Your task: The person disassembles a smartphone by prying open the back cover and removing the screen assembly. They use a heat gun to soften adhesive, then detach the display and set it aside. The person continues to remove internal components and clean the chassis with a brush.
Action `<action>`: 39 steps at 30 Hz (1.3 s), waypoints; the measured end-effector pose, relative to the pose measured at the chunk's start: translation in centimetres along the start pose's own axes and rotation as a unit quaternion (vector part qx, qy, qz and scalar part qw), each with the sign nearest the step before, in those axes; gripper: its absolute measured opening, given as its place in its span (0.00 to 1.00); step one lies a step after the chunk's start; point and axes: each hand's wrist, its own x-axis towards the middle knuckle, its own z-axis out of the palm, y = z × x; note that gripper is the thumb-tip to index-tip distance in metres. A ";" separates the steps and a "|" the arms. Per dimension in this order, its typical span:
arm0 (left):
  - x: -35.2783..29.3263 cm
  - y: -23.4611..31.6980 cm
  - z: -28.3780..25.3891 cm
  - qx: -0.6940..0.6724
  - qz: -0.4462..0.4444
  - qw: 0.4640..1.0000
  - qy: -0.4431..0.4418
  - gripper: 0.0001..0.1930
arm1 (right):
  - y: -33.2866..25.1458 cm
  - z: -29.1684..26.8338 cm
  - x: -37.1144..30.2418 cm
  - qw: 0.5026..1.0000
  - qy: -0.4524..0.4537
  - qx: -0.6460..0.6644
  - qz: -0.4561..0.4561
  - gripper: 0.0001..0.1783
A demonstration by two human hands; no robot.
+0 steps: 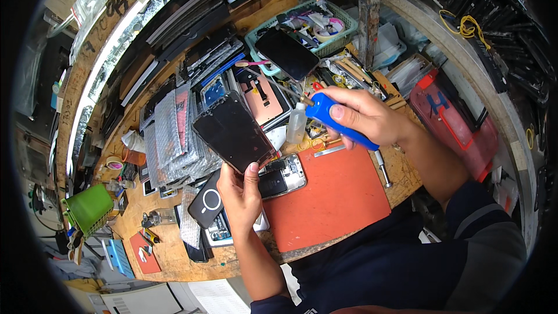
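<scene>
A black phone screen panel (232,134) is held up, tilted, by its lower end between the thumb and fingers of my left hand (239,195). My right hand (369,117) is wrapped round a blue-handled tool (323,110). Its thin metal shaft points left toward the top of the panel, and I cannot make out its exact kind. Behind and below the panel lies an opened phone (295,172) with its inside parts showing, partly on the orange mat (334,203). A translucent squeeze bottle (297,123) stands just left of the tool.
Beyond my hands, a dark phone (288,52) leans on a green basket (347,18) of small parts. Bubble-wrapped panels (168,131) pile up at left. A black phone back with a white ring (203,206) lies beside my left wrist. A green bin (87,206) stands far left.
</scene>
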 end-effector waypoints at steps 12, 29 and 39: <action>0.0 0.0 1.1 0.076 0.049 0.995 0.032 0.07 | 0.6 2.7 -0.3 0.990 -0.072 0.119 0.033 0.30; 0.3 -0.5 0.6 0.074 0.063 0.992 0.087 0.09 | 0.9 2.6 -0.1 0.986 -0.054 0.146 0.056 0.29; 0.0 0.3 0.6 -0.169 -0.057 0.984 -0.010 0.14 | 3.4 -1.8 1.8 0.955 0.272 0.108 -0.039 0.29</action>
